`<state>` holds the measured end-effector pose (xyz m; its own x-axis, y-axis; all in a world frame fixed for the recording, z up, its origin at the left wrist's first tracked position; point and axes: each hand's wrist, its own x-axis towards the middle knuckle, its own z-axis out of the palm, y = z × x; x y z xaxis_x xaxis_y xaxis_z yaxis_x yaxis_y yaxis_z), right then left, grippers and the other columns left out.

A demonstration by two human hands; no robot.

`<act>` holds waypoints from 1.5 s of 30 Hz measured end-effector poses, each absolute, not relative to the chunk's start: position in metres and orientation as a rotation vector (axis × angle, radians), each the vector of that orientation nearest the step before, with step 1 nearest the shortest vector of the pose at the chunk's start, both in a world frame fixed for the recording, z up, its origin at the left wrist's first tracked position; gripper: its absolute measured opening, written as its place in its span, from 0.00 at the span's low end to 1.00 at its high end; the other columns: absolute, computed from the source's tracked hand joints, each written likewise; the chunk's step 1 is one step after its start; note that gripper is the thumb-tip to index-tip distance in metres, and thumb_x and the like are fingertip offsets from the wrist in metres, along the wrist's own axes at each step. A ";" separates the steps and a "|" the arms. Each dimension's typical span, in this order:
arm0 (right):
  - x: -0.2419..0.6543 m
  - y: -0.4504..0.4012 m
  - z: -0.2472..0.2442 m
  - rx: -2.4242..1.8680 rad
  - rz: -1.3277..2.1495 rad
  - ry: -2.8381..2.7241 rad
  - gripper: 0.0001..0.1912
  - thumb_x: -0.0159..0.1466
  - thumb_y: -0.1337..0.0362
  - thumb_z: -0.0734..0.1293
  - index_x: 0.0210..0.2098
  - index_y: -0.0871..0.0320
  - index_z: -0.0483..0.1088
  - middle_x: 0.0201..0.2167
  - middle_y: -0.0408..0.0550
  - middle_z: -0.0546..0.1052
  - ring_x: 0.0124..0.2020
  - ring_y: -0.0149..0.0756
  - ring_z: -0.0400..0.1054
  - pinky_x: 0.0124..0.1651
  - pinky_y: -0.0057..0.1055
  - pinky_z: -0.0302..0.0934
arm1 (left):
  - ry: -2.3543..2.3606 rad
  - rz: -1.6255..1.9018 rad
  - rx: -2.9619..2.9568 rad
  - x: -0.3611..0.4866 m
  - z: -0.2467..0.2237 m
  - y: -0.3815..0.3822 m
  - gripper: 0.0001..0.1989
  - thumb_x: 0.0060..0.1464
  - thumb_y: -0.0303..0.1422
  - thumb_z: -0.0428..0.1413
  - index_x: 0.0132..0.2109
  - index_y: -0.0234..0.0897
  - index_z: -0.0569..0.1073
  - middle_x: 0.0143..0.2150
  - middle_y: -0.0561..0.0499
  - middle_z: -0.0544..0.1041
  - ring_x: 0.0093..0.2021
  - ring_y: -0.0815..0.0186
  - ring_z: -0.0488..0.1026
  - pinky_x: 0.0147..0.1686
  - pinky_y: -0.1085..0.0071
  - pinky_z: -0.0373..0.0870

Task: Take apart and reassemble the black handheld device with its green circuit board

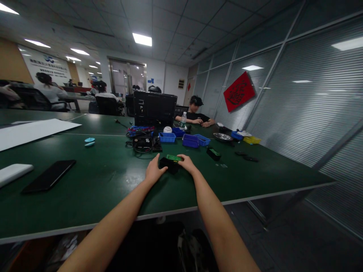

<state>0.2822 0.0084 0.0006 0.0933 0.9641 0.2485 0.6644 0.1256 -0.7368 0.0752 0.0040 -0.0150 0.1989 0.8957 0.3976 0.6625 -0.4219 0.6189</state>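
Two forearms [113,223], left hand [153,172] clasping one black housing [165,163], right hand [187,164] pinching one green board [172,157]

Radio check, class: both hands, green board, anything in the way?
Left hand at black case, left side. Right hand at green board, right end. Board over case; seating unclear. No obstruction seen; blue trays beyond.

1 head camera, looking forward, down across table [113,185].
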 end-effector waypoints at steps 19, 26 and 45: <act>0.285 0.010 0.002 -1.557 0.268 -1.428 0.20 0.48 0.63 0.69 0.40 0.63 0.72 0.30 0.46 0.69 0.31 0.32 0.62 0.38 0.30 0.58 | 1.430 0.961 2.238 0.074 -0.017 0.008 0.26 0.39 0.37 0.61 0.48 0.38 0.66 0.43 0.48 0.70 0.46 0.62 0.67 0.45 0.70 0.62; 0.278 0.005 0.010 -1.114 0.653 -1.327 0.24 0.51 0.57 0.67 0.46 0.60 0.68 0.36 0.48 0.72 0.35 0.34 0.65 0.41 0.32 0.58 | 1.467 0.953 2.094 0.072 -0.018 0.011 0.26 0.43 0.33 0.59 0.51 0.40 0.62 0.45 0.48 0.73 0.46 0.63 0.69 0.43 0.71 0.63; 0.269 -0.006 0.017 -1.279 0.546 -1.787 0.18 0.52 0.63 0.67 0.43 0.57 0.70 0.37 0.45 0.68 0.38 0.33 0.62 0.45 0.31 0.55 | 1.467 0.917 2.072 0.072 -0.021 0.013 0.30 0.45 0.33 0.58 0.56 0.41 0.59 0.49 0.48 0.72 0.48 0.63 0.69 0.45 0.71 0.63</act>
